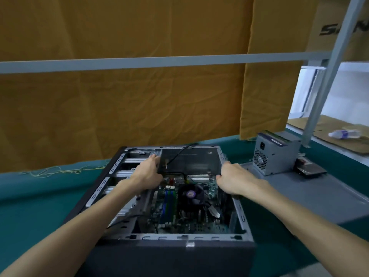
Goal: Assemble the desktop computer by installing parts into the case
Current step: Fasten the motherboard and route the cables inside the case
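Case (169, 239) lies open-side-up on green bench (40, 196), both hands inside at far end.
Left hand (146, 173) grips edge of dark panel/part (191, 160) at far end by the drive bays; fingers curled round its left edge. Right hand (232, 179) curls over the case's right rim, grip looks clenched on the metal wall, though fingertips are hidden. Mobo w/ fan (190, 194) and RAM already in; PSU (274, 152) stands apart on a gray side panel (299, 188) to the right, not yet fitted. Handling, as a guess: case is sheet steel, stiff, fairly heavy, edges prob sharp, so hold by folded rims, not the boards. PSU dense and rigid, take by its box sides, keep off the cables. Black cable (179, 151) runs across the dark part, could snag.
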The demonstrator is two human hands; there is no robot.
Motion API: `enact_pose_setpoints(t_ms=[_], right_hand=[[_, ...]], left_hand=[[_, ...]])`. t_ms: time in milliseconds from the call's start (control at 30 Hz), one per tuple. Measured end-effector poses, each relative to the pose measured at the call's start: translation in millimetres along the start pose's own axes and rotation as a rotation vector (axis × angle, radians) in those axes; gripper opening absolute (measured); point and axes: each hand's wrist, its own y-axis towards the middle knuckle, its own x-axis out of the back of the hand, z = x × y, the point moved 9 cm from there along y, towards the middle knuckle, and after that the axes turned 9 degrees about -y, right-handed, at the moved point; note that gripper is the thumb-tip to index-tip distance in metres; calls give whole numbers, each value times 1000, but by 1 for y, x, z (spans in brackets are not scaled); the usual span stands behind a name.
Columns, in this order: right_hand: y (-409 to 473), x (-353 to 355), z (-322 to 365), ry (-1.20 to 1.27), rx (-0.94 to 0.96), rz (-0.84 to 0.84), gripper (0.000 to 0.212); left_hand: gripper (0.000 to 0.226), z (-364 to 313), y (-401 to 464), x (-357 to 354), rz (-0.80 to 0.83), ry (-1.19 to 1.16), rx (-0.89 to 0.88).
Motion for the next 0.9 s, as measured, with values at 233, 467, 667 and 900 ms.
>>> enact_pose_setpoints(t_ms=[233, 467, 667, 900], right_hand=[[107, 56, 67, -6, 253, -210, 79], [122, 30, 55, -96, 258, -280, 32], [76, 24, 19, -137, 49, -287, 48], [23, 13, -9, -204, -64, -151, 40]], left_hand=[[85, 9, 15, 1, 23, -39, -61], [84, 8, 22, 0, 44, 8, -112], [95, -9, 33, -3, 179, -3, -299], [94, -30, 39, -7, 128, 105, -475]])
